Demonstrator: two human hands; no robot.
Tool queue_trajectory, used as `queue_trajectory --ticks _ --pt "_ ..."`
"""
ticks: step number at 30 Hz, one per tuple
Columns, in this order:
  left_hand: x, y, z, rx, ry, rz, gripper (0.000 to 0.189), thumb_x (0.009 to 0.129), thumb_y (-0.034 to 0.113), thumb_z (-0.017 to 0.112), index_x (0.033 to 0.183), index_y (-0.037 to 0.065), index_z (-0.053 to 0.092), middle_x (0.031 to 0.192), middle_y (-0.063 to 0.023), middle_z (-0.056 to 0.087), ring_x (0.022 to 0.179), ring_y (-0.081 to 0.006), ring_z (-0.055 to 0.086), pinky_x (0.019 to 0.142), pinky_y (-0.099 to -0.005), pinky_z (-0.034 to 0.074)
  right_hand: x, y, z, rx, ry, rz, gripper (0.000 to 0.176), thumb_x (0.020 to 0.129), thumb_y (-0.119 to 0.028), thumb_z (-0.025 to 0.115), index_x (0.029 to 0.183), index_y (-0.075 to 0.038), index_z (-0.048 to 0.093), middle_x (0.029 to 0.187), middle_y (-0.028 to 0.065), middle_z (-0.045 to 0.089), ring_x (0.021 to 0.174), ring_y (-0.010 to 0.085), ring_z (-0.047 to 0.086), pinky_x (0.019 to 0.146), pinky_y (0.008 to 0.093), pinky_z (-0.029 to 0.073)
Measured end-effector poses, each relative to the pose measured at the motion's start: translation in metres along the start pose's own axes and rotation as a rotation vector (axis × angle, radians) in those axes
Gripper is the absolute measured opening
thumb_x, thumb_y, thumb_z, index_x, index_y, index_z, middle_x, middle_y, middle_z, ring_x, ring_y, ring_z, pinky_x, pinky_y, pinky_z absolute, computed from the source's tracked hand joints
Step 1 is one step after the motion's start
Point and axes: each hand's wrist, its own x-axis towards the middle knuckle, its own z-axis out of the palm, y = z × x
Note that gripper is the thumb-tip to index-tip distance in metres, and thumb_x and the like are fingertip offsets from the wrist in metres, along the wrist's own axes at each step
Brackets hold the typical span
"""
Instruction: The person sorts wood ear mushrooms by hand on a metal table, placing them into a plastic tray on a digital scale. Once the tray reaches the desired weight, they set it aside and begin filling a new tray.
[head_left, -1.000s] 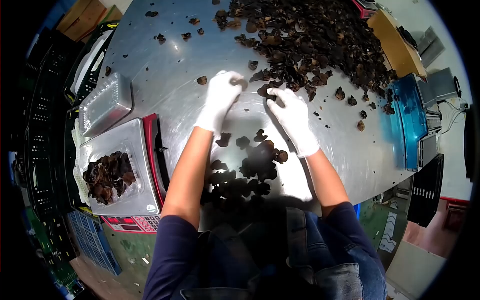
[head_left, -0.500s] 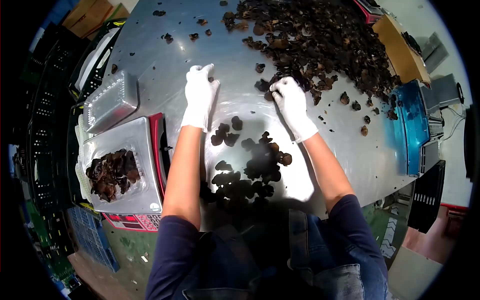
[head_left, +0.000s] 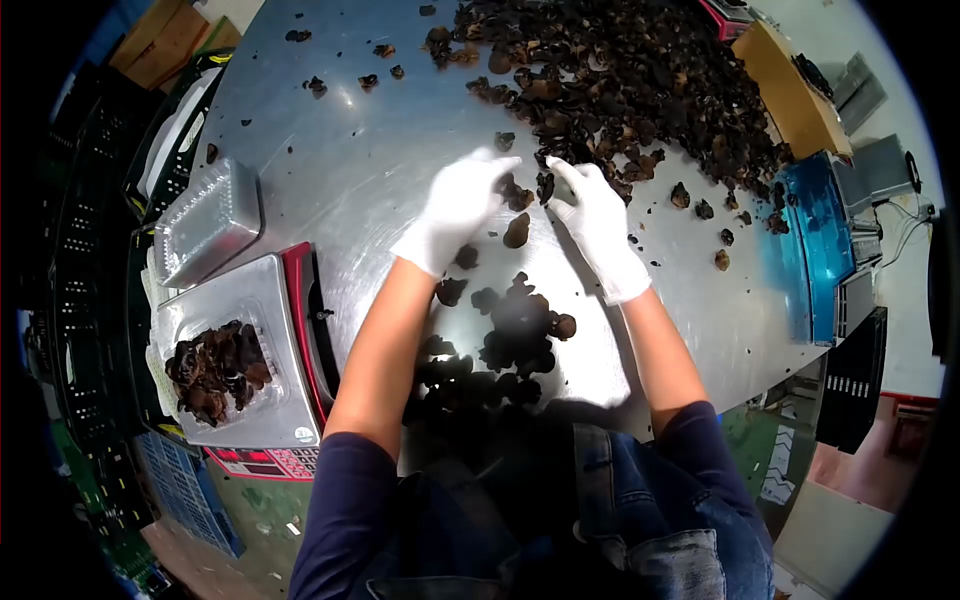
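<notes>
Worktop [head_left: 350,180]: steel; scale [head_left: 262,300] at left edge carries a part-filled tray [head_left: 215,365].
Left hand [head_left: 455,210]: gloved, fingers spread open over loose fungus pieces [head_left: 515,195], mid-worktop.
Right hand [head_left: 597,225]: grip cannot be told; fingertips at the fringe of the heap [head_left: 640,80].
Technique: probably best to rake few pieces, fingers flat, towards the near-edge pile [head_left: 510,335].

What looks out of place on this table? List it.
Only loose fungus pieces scattered across the far left of the steel table, apart from the big pile. More strays lie near the right edge. Nothing looks damaged.
</notes>
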Motion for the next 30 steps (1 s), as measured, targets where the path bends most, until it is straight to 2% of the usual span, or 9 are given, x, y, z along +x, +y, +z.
queue_trajectory --ticks 3,7,11,15,20,21,23,25,30 --pt "0.014 0.004 0.019 0.003 -0.089 0.002 0.035 0.075 0.007 0.063 0.109 0.013 0.07 0.104 -0.0101 0.061 0.095 -0.031 0.062 0.083 -0.04 0.051 0.018 -0.001 0.022 -0.094 -0.005 -0.063 0.024 0.079 -0.011 0.069 0.103 -0.014 0.071 0.095 0.0089 0.064 0.083 0.0289 0.065 0.075 0.04 0.053" --pt "0.004 -0.004 0.008 0.001 0.01 0.132 0.016 0.074 0.008 0.064 0.089 0.009 0.069 0.094 -0.0119 0.061 0.089 -0.0322 0.062 0.08 -0.0399 0.051 -0.003 -0.013 0.011 0.279 0.079 0.014 0.014 0.08 -0.006 0.067 0.093 -0.008 0.072 0.088 0.0098 0.065 0.077 0.0262 0.066 0.072 0.0362 0.053" --pt "-0.037 0.0 -0.042 -0.135 -0.121 -0.199 0.014 0.072 0.002 0.064 0.085 0.004 0.07 0.087 -0.0118 0.062 0.085 -0.0286 0.063 0.08 -0.0344 0.051 -0.051 -0.048 -0.018 0.613 -0.284 -0.038 0.031 0.079 -0.006 0.069 0.11 -0.01 0.07 0.094 0.0096 0.064 0.072 0.0199 0.062 0.07 0.031 0.053" --pt "-0.066 -0.007 -0.048 -0.344 -0.328 -0.391 0.033 0.076 -0.007 0.058 0.105 0.003 0.069 0.095 -0.011 0.063 0.088 -0.0198 0.064 0.08 -0.0312 0.052 -0.032 -0.033 -0.018 0.266 -0.138 0.128 0.039 0.083 -0.018 0.069 0.12 -0.009 0.064 0.096 0.011 0.061 0.08 0.0221 0.064 0.073 0.0339 0.052" --pt "-0.074 -0.018 -0.03 -0.398 -0.268 -0.358 0.029 0.085 -0.001 0.059 0.112 0.0 0.067 0.098 -0.0097 0.062 0.085 -0.0205 0.064 0.081 -0.031 0.051 -0.049 -0.043 0.008 0.224 -0.273 -0.216 0.031 0.077 -0.007 0.065 0.108 -0.011 0.068 0.086 0.0111 0.06 0.085 0.0289 0.061 0.073 0.0392 0.052" --pt "-0.078 -0.021 -0.028 -0.401 -0.27 -0.358 0.029 0.085 -0.001 0.059 0.112 0.0 0.067 0.098 -0.0097 0.062 0.085 -0.0205 0.064 0.081 -0.031 0.051 -0.065 -0.047 0.014 0.403 -0.135 -0.48 0.03 0.078 -0.005 0.063 0.107 -0.01 0.069 0.081 0.0105 0.062 0.081 0.029 0.062 0.074 0.04 0.052" --pt "-0.082 -0.024 -0.024 -0.398 -0.156 -0.3 0.026 0.087 0.001 0.06 0.112 0.001 0.067 0.094 -0.01 0.063 0.083 -0.0208 0.064 0.08 -0.0319 0.051 -0.072 -0.057 -0.01 0.487 -0.356 -0.466 0.03 0.08 -0.006 0.062 0.108 -0.011 0.069 0.087 0.0103 0.066 0.081 0.0291 0.063 0.075 0.041 0.052" --pt "-0.083 0.001 -0.034 -0.455 -0.172 -0.378 0.022 0.084 0.008 0.068 0.105 0.001 0.069 0.09 -0.0124 0.063 0.083 -0.024 0.065 0.078 -0.0343 0.051 -0.055 -0.041 -0.004 0.427 -0.12 -0.17 0.028 0.082 -0.011 0.065 0.109 -0.011 0.069 0.099 0.0089 0.07 0.089 0.0296 0.065 0.08 0.0401 0.052" --pt "-0.091 0.021 -0.025 -0.262 -0.252 -0.333 0.019 0.071 0.015 0.076 0.085 0.003 0.072 0.088 -0.013 0.062 0.085 -0.0288 0.063 0.078 -0.0356 0.048 -0.015 -0.022 0.061 -0.119 -0.073 -0.52 0.046 0.091 -0.028 0.057 0.134 -0.011 0.054 0.138 0.0119 0.054 0.132 0.024 0.047 0.112 0.0432 0.034"
